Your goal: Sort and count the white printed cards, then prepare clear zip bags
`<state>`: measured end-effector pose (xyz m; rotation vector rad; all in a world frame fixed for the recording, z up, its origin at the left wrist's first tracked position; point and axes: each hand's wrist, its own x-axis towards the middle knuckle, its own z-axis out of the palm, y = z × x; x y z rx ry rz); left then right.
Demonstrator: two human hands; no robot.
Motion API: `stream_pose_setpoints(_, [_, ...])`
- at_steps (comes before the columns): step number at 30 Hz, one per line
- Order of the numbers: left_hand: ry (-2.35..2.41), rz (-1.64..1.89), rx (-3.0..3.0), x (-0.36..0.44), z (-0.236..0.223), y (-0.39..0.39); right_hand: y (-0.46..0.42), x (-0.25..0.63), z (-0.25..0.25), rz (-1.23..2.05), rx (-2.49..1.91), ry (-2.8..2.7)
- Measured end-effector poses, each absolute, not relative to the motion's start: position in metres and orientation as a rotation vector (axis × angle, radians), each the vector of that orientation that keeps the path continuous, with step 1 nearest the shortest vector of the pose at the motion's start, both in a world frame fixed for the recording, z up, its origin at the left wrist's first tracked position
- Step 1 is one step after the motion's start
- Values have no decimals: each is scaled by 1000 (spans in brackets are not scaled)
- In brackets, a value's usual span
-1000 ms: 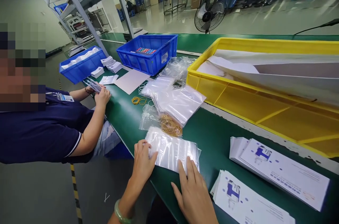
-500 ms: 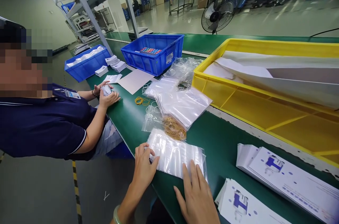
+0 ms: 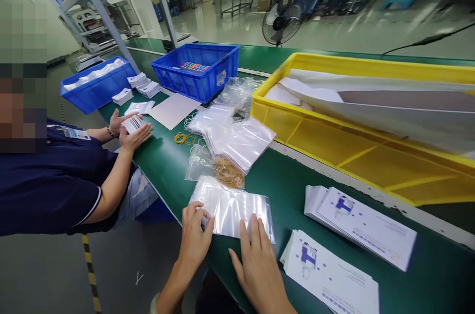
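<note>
Our two hands press a stack of clear zip bags flat at the near edge of the green surface (image 3: pixel 315 175)

We rest our left hand (image 3: pixel 195 239) on the stack of clear zip bags (image 3: pixel 230 207), its grip loose with fingertips pinching the left end; our right hand (image 3: pixel 256 264) lies flat with fingers spread on the near right corner, gripping nothing. The bags are thin, glossy, see-through and slightly fanned. Just beyond them lie tan rubber bands (image 3: pixel 228 174); printed leaflets (image 3: pixel 334 279) lie to the right
</note>
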<state>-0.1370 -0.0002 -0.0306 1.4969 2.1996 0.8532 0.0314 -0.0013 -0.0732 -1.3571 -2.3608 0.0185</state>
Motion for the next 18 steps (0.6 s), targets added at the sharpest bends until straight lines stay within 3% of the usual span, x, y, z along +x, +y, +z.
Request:
stream_pose_setpoints(11, [1815,1119,1055,-133,-21,4,-3,38,-66,295,-1358,-2262])
stream_pose_setpoints(15, [1684,1281,840,-129,-10,5,-5,43,-58,637,-1397,-2080])
stream_pose_setpoints(18, [1531,1298,769,-124,6,4,-1,51,-53,1088,-1496,-1708])
